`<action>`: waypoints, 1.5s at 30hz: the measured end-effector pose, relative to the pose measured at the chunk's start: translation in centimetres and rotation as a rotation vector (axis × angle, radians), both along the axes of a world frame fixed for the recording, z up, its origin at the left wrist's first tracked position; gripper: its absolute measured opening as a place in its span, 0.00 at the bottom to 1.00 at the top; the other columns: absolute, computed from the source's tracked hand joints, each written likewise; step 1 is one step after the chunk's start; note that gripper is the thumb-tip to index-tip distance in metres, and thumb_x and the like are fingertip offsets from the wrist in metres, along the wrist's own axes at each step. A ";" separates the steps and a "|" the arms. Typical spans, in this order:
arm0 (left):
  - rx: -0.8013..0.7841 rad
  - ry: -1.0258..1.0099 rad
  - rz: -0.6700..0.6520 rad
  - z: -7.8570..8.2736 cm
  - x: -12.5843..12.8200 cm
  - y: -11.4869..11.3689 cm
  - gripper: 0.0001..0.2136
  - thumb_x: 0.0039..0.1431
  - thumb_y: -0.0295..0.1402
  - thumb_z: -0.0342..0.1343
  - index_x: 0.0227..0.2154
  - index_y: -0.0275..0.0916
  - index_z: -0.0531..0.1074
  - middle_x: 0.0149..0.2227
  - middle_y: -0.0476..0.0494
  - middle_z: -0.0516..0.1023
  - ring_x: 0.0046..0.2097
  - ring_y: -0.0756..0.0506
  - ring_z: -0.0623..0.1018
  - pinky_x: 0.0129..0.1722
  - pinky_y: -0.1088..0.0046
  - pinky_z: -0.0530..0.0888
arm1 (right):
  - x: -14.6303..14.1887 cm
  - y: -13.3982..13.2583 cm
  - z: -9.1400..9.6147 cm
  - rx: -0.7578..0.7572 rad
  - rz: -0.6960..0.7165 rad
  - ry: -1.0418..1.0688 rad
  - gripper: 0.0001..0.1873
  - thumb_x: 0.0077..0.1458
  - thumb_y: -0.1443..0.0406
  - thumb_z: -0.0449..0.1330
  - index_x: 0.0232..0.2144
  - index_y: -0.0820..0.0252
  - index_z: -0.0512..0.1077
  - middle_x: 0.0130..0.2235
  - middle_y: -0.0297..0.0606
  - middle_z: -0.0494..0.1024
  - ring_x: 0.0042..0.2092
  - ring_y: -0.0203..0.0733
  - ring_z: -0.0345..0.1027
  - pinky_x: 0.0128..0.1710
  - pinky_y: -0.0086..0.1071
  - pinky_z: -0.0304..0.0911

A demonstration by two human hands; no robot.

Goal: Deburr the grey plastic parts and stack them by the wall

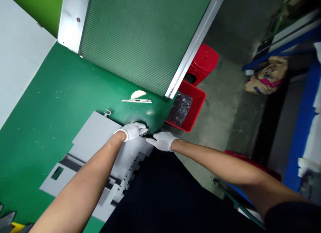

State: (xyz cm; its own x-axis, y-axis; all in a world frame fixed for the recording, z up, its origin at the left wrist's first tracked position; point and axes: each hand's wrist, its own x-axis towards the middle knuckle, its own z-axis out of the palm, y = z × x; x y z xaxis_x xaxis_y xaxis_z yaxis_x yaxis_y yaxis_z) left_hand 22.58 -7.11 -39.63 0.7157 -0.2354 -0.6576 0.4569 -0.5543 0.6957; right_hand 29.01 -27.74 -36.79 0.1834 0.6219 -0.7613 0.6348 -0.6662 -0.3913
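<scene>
A large grey moulded plastic panel (pixel 92 131) with cut-outs and a hook (pixel 107 112) on its far edge lies on the green tabletop (pixel 82 85), near my body. My left hand (pixel 132 131), in a white glove, rests at the panel's right end with its fingers closed together. Close beside it, my gloved right hand (pixel 164 141) is closed, its fingertips reaching toward the same end. Something small and dark shows between the hands; its kind is too small to tell. Beyond them lie a slim utility knife (pixel 137 100) and a cream half-round piece (pixel 137 94).
A ribbed green conveyor belt (pixel 145 35) with a metal side rail (pixel 193 49) ends above the tabletop. Right of the table, a red bin (pixel 197 107) holds many small dark pieces, beside a red stool (pixel 205 59). A printed sack (pixel 268 75) lies by a blue-framed rack.
</scene>
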 end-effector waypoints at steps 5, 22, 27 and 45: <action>-0.026 -0.004 0.024 0.0 0.0 0.0 0.19 0.59 0.50 0.50 0.24 0.39 0.69 0.26 0.49 0.71 0.31 0.48 0.67 0.34 0.74 0.67 | 0.0 -0.1 -0.4 0.014 0.034 0.008 0.42 0.62 0.36 0.35 0.42 0.57 0.77 0.45 0.49 0.82 0.46 0.53 0.77 0.42 0.37 0.65; -0.015 0.014 0.104 0.5 -0.1 0.1 0.18 0.58 0.49 0.50 0.23 0.40 0.66 0.26 0.48 0.70 0.30 0.47 0.66 0.33 0.72 0.68 | -0.2 0.8 0.4 0.019 0.034 -0.026 0.46 0.61 0.36 0.34 0.43 0.61 0.79 0.43 0.53 0.82 0.45 0.57 0.77 0.43 0.42 0.67; -0.033 0.025 0.127 0.8 -0.2 0.3 0.17 0.56 0.48 0.52 0.23 0.40 0.65 0.26 0.49 0.68 0.30 0.47 0.65 0.33 0.71 0.67 | -0.1 0.7 0.4 0.024 0.009 0.001 0.43 0.61 0.36 0.37 0.43 0.59 0.78 0.45 0.51 0.82 0.46 0.55 0.77 0.43 0.39 0.66; -0.025 0.049 0.217 0.5 -0.8 0.2 0.06 0.34 0.29 0.49 0.22 0.39 0.65 0.26 0.48 0.68 0.31 0.46 0.67 0.36 0.68 0.69 | 0.4 0.7 -0.1 0.095 0.074 -0.040 0.42 0.61 0.36 0.37 0.42 0.58 0.78 0.44 0.50 0.82 0.45 0.57 0.77 0.42 0.41 0.67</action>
State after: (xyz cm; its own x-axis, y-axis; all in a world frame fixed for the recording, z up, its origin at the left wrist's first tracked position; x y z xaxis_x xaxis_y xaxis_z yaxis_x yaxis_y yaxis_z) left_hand 21.80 -6.88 -39.11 0.7187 -0.0959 -0.6887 0.5974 -0.4217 0.6822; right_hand 29.46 -27.03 -36.91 0.1635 0.7040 -0.6911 0.6972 -0.5781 -0.4240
